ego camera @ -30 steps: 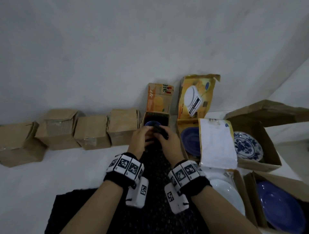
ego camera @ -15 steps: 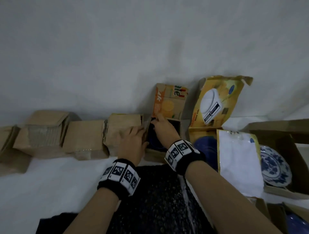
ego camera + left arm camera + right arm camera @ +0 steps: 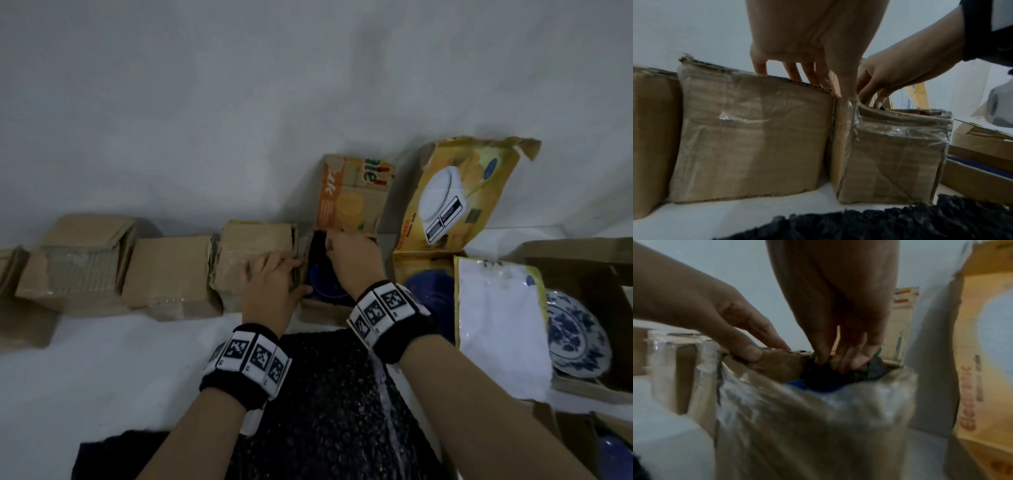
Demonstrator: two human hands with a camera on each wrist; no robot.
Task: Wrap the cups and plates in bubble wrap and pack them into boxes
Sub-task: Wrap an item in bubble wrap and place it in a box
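A small cardboard box (image 3: pixel 322 308) with an orange flap (image 3: pixel 352 202) stands open against the wall. My right hand (image 3: pixel 339 246) reaches into it and grips a bundle wrapped in black bubble wrap (image 3: pixel 840 374), just below the rim. Something blue (image 3: pixel 795 383) lies under the bundle inside the box (image 3: pixel 797 426). My left hand (image 3: pixel 291 274) lies with straight fingers (image 3: pixel 789 73) on the closed box beside it, thumb against the open box's left wall (image 3: pixel 777 365). A black bubble wrap sheet (image 3: pixel 325 394) is spread in front of me.
A row of closed taped boxes (image 3: pixel 171 270) runs left along the wall. To the right stand a yellow kitchen-scale box holding a blue plate (image 3: pixel 431 294) and a brown box with a blue-and-white patterned plate (image 3: pixel 575 335). Another blue plate (image 3: pixel 613 452) shows at the bottom right.
Both hands held the black bundle in front of the box. Now the right hand has it down inside the box, and the left hand has shifted onto the neighbouring box.
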